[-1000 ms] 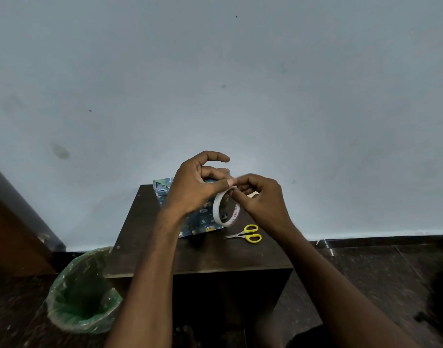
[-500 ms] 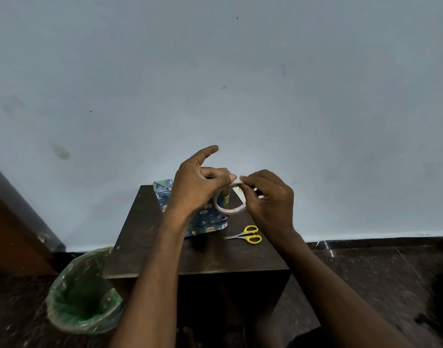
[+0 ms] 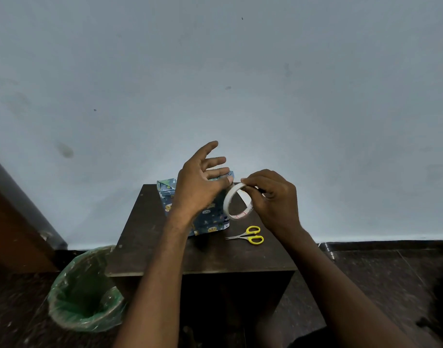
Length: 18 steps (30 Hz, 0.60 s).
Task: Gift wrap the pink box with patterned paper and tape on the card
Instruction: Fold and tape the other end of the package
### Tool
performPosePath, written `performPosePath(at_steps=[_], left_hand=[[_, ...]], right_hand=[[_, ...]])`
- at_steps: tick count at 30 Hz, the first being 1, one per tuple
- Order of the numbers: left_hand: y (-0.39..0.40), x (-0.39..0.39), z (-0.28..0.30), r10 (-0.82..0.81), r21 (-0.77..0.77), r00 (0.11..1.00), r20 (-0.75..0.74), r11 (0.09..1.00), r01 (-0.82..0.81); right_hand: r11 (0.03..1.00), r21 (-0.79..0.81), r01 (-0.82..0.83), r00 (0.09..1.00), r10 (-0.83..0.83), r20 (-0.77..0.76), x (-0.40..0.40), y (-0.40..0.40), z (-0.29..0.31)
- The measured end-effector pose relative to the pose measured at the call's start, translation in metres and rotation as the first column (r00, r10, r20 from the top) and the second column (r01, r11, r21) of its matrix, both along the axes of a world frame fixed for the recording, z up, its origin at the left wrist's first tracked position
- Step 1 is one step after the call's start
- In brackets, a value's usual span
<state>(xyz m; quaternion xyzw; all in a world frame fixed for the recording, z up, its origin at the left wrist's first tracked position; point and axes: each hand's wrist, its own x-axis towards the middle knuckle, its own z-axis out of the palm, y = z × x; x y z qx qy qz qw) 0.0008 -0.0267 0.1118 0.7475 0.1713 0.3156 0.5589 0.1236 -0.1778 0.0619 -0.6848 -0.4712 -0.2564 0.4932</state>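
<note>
Two hands work above the small dark wooden desk [image 3: 165,254]. The right hand [image 3: 273,197] pinches the white ring-shaped roll of tape [image 3: 236,202] at its top edge; the left hand [image 3: 200,187] has its fingers spread, its thumb tip touching the roll. Behind them on the desk stands the box wrapped in blue patterned paper [image 3: 210,219], so wrapping looks largely done. Small yellow-handled scissors [image 3: 249,236] lie just beside it. No card is visible; taping it on seems left.
</note>
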Motion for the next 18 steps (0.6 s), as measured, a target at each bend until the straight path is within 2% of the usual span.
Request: performPosePath(at_steps=[2,4,6,8,16,18], left_hand=[[0.001,-0.002,0.000,0.001,-0.008,1.000,0.027,1.000,-0.001],[-0.002,-0.005,0.003,-0.011,0.009,0.999,0.034,1.000,0.011],[-0.003,-0.008,0.006,-0.014,0.025,1.000,0.019,1.000,0.014],[-0.003,-0.008,0.007,-0.024,0.015,1.000,0.016,1.000,0.024],[-0.003,-0.007,0.005,-0.010,0.039,1.000,-0.018,0.999,0.011],[-0.004,-0.008,0.006,0.002,0.058,1.000,-0.028,0.998,-0.001]], right_hand=[[0.987,-0.151,-0.049,0.993,0.032,-0.113,0.013,0.000,-0.008],[0.949,-0.312,-0.045,0.976,-0.025,-0.216,0.024,0.000,-0.019],[0.872,-0.489,-0.003,0.963,-0.130,-0.237,0.030,0.001,-0.028],[0.778,-0.628,0.022,0.964,-0.184,-0.194,0.031,0.004,-0.034],[0.592,-0.806,0.014,0.978,-0.176,-0.113,0.033,0.018,-0.053],[0.612,-0.791,0.025,0.977,-0.184,-0.111,0.033,0.018,-0.054]])
